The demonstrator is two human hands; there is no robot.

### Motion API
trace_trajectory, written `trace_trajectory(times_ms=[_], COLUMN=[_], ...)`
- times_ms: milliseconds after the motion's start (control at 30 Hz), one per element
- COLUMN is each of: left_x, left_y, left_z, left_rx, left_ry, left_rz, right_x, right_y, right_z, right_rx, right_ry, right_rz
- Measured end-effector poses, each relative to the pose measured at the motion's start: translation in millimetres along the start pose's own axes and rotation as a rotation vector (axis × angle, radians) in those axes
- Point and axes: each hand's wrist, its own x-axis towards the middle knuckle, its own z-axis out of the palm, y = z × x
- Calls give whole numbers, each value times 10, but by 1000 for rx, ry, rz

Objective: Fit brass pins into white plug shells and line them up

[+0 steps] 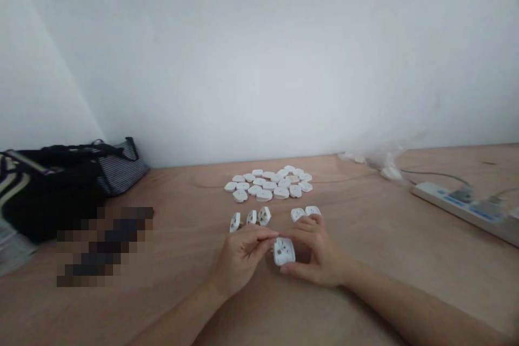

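Observation:
Between my hands a white plastic plug piece (pixel 284 252) shows its inner side. My right hand (pixel 318 251) grips it, thumb at the lower edge and index finger along the top. My left hand (pixel 243 254) is pinched at the piece's upper left corner; whatever lies between those fingertips is too small to make out. Just beyond my left hand, three plug pieces with metal parts, one of them a tilted piece (pixel 264 216), stand on the table. Two white shells, including one at the right (pixel 313 211), lie beyond my right hand's fingers.
Several white covers (pixel 264 195) lie grouped on the wooden table (pixel 182 238) near the wall. At the right are a power strip (pixel 458 205) with cables and a clear plastic bag (pixel 389 165). A black bag (pixel 52 189) and a blurred-out dark object (pixel 109 243) are at the left.

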Motion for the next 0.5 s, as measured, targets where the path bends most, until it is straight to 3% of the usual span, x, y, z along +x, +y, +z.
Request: trace_trajectory(times_ms=[267,500], left_x=[-12,-16], left_y=[-29,-41], left_z=[77,100], left_rx=[-105,-69], left_ry=[-28,-3], left_rz=[21,9], right_x=[3,-31], right_y=[-15,56], right_z=[20,107], right_rx=[23,-7], right_ry=[17,172], right_rz=[-42,-42])
